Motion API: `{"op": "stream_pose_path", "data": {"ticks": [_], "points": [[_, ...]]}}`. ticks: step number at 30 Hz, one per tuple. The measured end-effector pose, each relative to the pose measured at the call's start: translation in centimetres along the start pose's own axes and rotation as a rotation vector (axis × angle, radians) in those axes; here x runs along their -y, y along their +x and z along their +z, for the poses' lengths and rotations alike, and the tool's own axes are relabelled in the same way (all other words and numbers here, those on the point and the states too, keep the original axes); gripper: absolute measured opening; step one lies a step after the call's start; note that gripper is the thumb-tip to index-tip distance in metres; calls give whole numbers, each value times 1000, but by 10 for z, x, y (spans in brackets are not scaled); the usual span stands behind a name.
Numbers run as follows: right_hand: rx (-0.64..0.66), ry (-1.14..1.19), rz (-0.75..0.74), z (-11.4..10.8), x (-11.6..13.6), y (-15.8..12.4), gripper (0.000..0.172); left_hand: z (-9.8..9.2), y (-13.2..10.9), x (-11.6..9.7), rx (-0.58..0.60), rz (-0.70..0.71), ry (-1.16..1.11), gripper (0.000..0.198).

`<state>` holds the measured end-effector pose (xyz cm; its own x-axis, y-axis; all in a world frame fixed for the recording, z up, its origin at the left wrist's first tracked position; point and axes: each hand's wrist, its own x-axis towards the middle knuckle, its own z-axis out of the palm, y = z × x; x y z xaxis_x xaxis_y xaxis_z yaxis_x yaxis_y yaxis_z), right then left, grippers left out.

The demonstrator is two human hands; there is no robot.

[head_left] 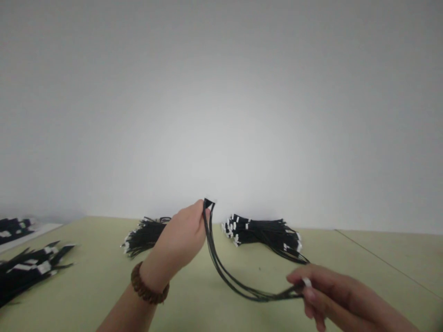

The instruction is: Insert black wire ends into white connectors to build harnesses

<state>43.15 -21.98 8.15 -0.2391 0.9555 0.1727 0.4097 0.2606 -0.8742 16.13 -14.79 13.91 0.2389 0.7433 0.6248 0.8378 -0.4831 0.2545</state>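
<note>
A black cable (238, 286) with several thin strands hangs in a slack curve between my two hands. My left hand (188, 233), with a brown beaded bracelet on its wrist, is raised and closed around the upper end; a dark tip sticks out past the fingers. At the lower right, my right hand (328, 295) pinches the other end, where a small white connector shows between thumb and fingers. Behind the hands lies a bundle of similar black cables (263, 233) with white connectors. Another cable bundle (145, 235) is partly hidden by my left hand.
At the left edge lies a blurred pile of black cables (27, 272) with white parts. Farther back, more black pieces (14, 228) rest on a white sheet (41, 229). The pale yellow-green table (104, 276) meets a plain grey-white wall (221, 106), and a thin line crosses the tabletop at right.
</note>
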Motion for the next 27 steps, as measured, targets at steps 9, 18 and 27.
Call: {"op": "stream_pose_path", "data": {"ticks": [9, 18, 27], "points": [[-109, -47, -205, 7, 73, 37, 35, 2, -24, -50, 201, 218, -179, 23], [-149, -122, -381, 22, 71, 43, 19, 1, -32, -56, 199, 200, -125, 21], [-20, 24, -368, 21, 65, 46, 22, -8, -29, -55, 201, 453, -91, 21]]}}
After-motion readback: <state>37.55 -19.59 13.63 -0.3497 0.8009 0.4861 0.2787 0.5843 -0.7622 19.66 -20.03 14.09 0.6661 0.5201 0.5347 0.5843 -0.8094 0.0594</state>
